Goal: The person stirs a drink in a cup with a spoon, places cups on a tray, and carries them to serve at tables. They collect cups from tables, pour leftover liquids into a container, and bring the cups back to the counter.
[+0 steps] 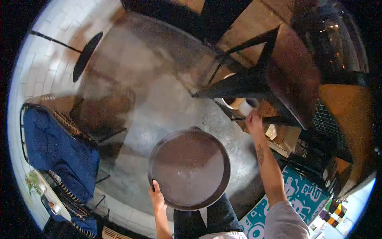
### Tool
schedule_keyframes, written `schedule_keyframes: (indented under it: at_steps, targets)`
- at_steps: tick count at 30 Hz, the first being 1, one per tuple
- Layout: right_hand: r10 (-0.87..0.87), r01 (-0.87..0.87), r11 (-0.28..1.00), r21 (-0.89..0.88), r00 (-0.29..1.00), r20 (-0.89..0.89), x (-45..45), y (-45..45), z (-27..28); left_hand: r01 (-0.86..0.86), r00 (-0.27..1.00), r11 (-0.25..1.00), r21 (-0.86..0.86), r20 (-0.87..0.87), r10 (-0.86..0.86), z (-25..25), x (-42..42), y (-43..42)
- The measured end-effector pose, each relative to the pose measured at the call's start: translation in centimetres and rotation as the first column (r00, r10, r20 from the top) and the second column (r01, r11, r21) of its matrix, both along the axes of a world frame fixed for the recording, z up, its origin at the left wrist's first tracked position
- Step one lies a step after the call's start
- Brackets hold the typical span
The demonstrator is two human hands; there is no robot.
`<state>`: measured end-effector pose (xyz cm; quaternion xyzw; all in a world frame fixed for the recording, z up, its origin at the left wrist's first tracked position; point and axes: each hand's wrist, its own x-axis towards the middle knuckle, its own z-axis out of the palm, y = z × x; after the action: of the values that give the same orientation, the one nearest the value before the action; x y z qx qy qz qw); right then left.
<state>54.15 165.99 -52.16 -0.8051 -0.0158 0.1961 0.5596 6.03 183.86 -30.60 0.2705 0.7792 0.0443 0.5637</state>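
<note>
My left hand (157, 195) grips the rim of a large round brown serving tray (190, 169), held level in front of my legs. The tray's top surface is bare. Stretched out to the right, my right hand (254, 120) has its fingers closed at the near side of a white cup (247, 106). The fingertips are small and blurred there. Beside that cup is a round white bowl or cup (228, 104) with something dark inside, partly hidden by a dark wooden frame.
A chair with blue cushions (59, 143) stands at left, near a small table (53, 195) with a plant. A dark-framed brown chair (292, 71) juts in at upper right. Below my right arm is a teal patterned panel (302, 195). Grey concrete floor (159, 103) lies ahead.
</note>
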Motion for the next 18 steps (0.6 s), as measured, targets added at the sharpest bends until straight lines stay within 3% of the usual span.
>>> schedule_keyframes:
  at_steps: [2, 3, 4, 5, 6, 7, 9, 11, 12, 13, 15, 17, 18]
  targets:
    - [-0.087, 0.163, 0.972, 0.168, 0.918, -0.386, -4.9, 1.7, 8.4, 0.0, 0.98, 1.0, 0.0, -0.198, 0.0, 0.3, -0.5, 0.2]
    - [-0.058, 0.16, 0.97, 0.184, 0.885, -0.462, -7.6, 2.0, 12.7, 0.012, 0.985, 1.0, 0.022, -0.172, -0.008, -0.3, -2.1, -0.4]
    - [-0.012, 0.123, 0.972, 0.198, 0.876, -0.483, -10.1, 2.0, 16.6, 0.043, 0.994, 0.999, 0.021, 0.103, -0.045, -1.7, -4.5, -0.9]
    - [0.035, 0.073, 0.976, 0.204, 0.876, -0.481, -12.9, 1.7, 20.4, 0.087, 0.925, 0.996, 0.031, 0.369, -0.092, -1.9, -5.5, 0.0]
    - [0.132, -0.048, 0.976, 0.213, 0.906, -0.402, -15.2, 0.3, 23.2, 0.178, 0.892, 0.971, 0.162, 0.389, -0.228, 2.6, -3.5, 1.2]
    - [0.225, -0.162, 0.964, 0.213, 0.922, -0.315, -17.4, -1.0, 26.0, 0.186, 0.967, 0.975, 0.124, 0.15, -0.204, 5.0, -2.2, 1.4]
    - [0.189, -0.192, 0.981, 0.015, 0.948, -0.258, -22.5, -1.5, 32.4, 0.354, 0.922, 0.931, 0.089, 0.133, -0.364, 7.0, -2.3, 2.3]
    - [0.079, -0.052, 0.995, 0.089, 0.937, -0.339, -27.0, -2.5, 38.2, 0.389, 0.914, 0.92, 0.054, 0.104, -0.393, 10.2, -0.6, 2.0]
    - [0.066, -0.02, 0.989, 0.148, 0.948, -0.313, -29.3, -4.0, 39.4, 0.408, 0.912, 0.909, -0.089, -0.005, -0.41, 14.8, 2.2, 2.1]
    - [0.046, 0.014, 0.979, 0.205, 0.957, -0.285, -31.5, -5.7, 40.1, 0.464, 0.886, 0.884, -0.052, 0.021, -0.464, 13.9, 2.3, 1.5]
    - [0.01, 0.067, 0.97, 0.234, 0.95, -0.313, -36.1, -9.5, 41.1, 0.624, 0.731, 0.755, 0.199, 0.192, -0.655, 9.9, 1.3, -0.5]
    - [-0.101, 0.219, 0.934, 0.282, 0.919, -0.38, -39.7, -11.3, 45.5, 0.744, 0.657, 0.665, 0.061, 0.111, -0.746, 18.6, 5.3, -3.1]
    - [-0.19, 0.328, 0.906, 0.267, 0.88, -0.436, -41.6, -12.3, 47.3, 0.787, 0.582, 0.599, 0.145, 0.147, -0.8, 19.0, 5.5, -4.9]
